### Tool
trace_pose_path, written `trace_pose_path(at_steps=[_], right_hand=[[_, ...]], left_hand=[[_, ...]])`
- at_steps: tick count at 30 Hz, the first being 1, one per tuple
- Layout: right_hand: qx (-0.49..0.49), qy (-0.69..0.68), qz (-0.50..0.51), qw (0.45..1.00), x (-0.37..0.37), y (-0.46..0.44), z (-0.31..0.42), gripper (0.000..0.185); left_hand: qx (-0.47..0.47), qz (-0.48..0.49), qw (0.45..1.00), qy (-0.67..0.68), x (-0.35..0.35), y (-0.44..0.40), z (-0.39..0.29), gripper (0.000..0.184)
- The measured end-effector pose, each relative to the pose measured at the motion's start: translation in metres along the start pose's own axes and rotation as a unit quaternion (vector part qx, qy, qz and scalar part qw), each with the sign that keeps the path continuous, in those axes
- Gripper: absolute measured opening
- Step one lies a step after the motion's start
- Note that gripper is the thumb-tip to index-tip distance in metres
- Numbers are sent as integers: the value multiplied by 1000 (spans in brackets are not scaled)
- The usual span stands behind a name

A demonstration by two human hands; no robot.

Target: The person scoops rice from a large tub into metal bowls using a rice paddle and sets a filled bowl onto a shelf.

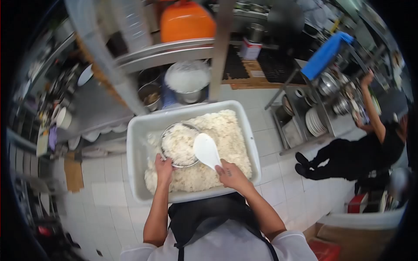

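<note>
A large white tub [136, 174] full of cooked rice [226, 143] stands right in front of me. My left hand [164, 168] grips the near left rim of a round metal bowl [191, 165], which is heaped with rice and sits over the tub. In my right hand [230, 174] is the handle of a white rice paddle [206, 150]. The paddle's broad blade lies at the bowl's right edge, partly over the rice. Whether the blade touches the rice in the bowl I cannot tell.
Beyond the tub are a big pot with a whitish top [187, 77] and a smaller metal pot [150, 96]. A steel counter [102, 108] runs along the left. To the right, a person in black [365, 156] stands by a metal rack [324, 117] with stacked plates [315, 122].
</note>
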State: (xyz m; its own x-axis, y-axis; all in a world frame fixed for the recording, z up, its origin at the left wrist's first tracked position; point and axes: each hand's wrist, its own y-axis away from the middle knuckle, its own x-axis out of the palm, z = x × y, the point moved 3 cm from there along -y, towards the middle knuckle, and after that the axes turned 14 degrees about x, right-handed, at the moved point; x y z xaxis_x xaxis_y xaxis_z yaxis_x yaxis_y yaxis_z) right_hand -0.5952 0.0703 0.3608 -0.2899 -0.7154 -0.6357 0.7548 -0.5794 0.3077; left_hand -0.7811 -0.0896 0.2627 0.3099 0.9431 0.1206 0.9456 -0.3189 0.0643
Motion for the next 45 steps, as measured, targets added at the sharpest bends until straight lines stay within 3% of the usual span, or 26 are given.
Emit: trace_pose_path(at_steps=[2, 5, 9, 11, 19, 23, 26, 33, 39, 41, 45], right_hand=[[116, -52, 98, 987, -1, 2, 4, 22], [49, -43, 48, 997, 19, -11, -13, 21], [23, 28, 8, 999, -3, -3, 1, 21], [35, -6, -58, 998, -19, 1, 12, 21], [49, -112, -35, 992, -37, 9, 12, 26], [48, -96, -29, 994, -29, 6, 7, 26], [33, -71, -28, 997, -25, 5, 9, 26], [47, -15, 11, 999, -14, 2, 9, 20], [3, -6, 31, 999, 24, -8, -4, 23], [86, -148, 143, 975, 31, -10, 1, 19], [98, -193, 203, 955, 33, -21, -8, 21]], left_hand=[[-6, -19, 1000, 0, 5, 6, -5, 16], [-1, -20, 1000, 21, 7, 8, -6, 15], [-9, -38, 999, 24, 7, 7, -4, 13], [1, -22, 999, 33, 2, 5, -3, 13], [18, 58, 997, -40, -22, -15, -53, 14], [-55, 76, 995, -34, -29, -16, -40, 15], [-48, 102, 991, -75, -28, -15, -37, 15], [-35, 92, 991, -95, -19, -5, -45, 15], [-43, 83, 994, -62, -10, 1, -36, 15], [-19, 66, 995, -74, -6, 5, -39, 14], [-7, 78, 992, -103, -12, -2, -26, 14]])
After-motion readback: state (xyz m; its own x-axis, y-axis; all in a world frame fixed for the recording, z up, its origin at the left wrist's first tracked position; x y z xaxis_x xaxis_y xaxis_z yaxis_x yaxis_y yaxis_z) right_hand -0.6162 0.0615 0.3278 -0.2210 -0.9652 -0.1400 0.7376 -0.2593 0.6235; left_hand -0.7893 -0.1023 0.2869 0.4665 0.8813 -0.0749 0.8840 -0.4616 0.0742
